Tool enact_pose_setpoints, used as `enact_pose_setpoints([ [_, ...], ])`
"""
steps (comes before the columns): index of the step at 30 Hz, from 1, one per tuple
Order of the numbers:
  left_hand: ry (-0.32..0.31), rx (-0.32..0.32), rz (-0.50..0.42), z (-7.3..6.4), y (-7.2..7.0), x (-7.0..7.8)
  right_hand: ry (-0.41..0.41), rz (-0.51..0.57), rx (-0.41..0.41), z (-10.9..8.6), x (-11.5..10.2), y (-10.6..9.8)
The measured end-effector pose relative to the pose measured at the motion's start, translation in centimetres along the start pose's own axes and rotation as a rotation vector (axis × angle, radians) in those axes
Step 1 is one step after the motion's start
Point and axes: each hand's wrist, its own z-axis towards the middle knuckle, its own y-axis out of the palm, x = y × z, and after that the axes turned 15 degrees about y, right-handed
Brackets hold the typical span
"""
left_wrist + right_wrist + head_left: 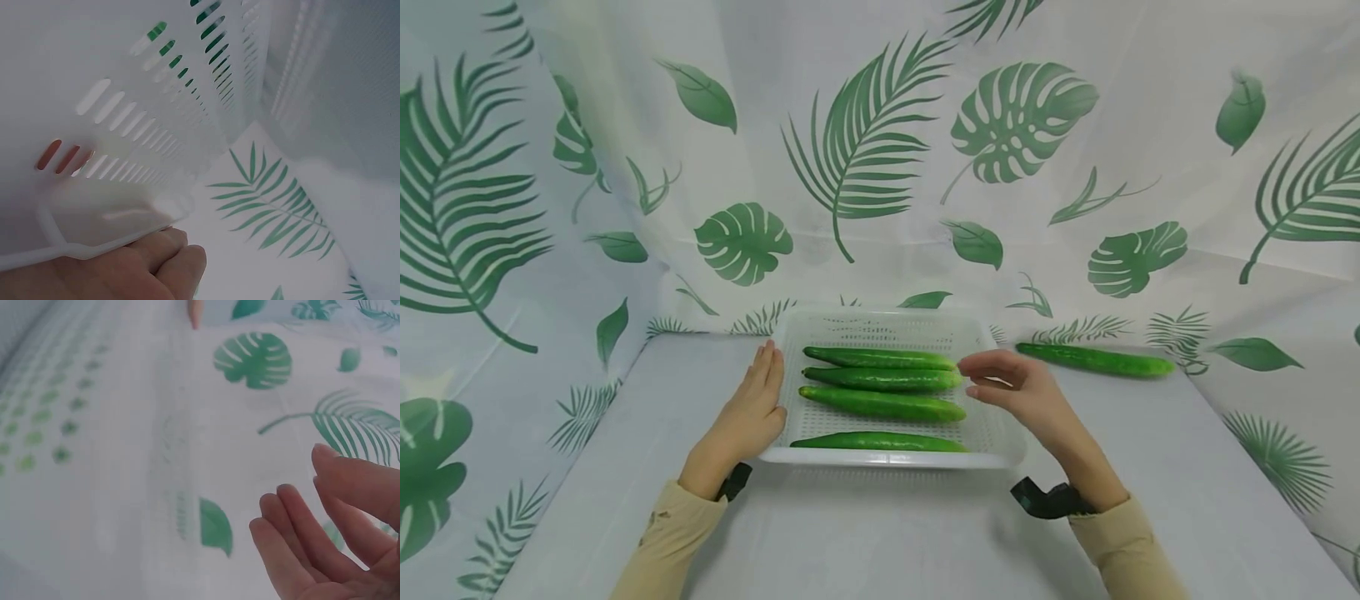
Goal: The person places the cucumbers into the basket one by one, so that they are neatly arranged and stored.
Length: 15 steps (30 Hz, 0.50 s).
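A white slotted plastic basket (pixel 891 457) stands in front of me. Three cucumbers (pixel 880 403) lie crosswise in its middle, and another cucumber (pixel 880 441) is by the near wall, its lower edge hidden by the rim. My left hand (pixel 747 421) holds the basket's left rim, fingers stretched along it. In the left wrist view, skin shows reddish through the slots of the basket wall (pixel 75 56). Over the right side of the basket, my right hand (pixel 1028 392) has bent fingers and a gap between thumb and forefinger. Its fingertips are close to the cucumbers' right ends, holding nothing.
One more cucumber (pixel 1096 360) lies outside the basket at the back right of the white table (pixel 880 542). Behind and along both sides hangs a white curtain (pixel 895 275) printed with green leaves. A black wrist strap (pixel 1052 500) shows on my right arm.
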Motion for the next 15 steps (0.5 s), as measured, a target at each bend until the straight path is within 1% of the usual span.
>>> enact_pose_setpoints([
  [3,0.001,0.002,-0.002,0.0,0.1,0.0,-0.044,0.01,0.055,-0.5,-0.5,-1.8],
  [7,-0.001,0.001,-0.003,0.1,0.1,-0.1,-0.094,0.018,0.159,-1.1,-0.9,-4.5],
  [10,-0.002,0.001,-0.002,0.1,0.1,-0.1,-0.125,0.037,0.237,-1.4,-0.7,-6.6],
  [13,-0.003,0.0,-0.002,0.0,0.1,-0.1,-0.173,0.072,0.31,-1.4,-0.1,-8.7],
  [15,-0.004,-0.002,-0.002,0.0,0.1,0.0,-0.212,0.145,0.352,-1.2,0.5,-10.1],
])
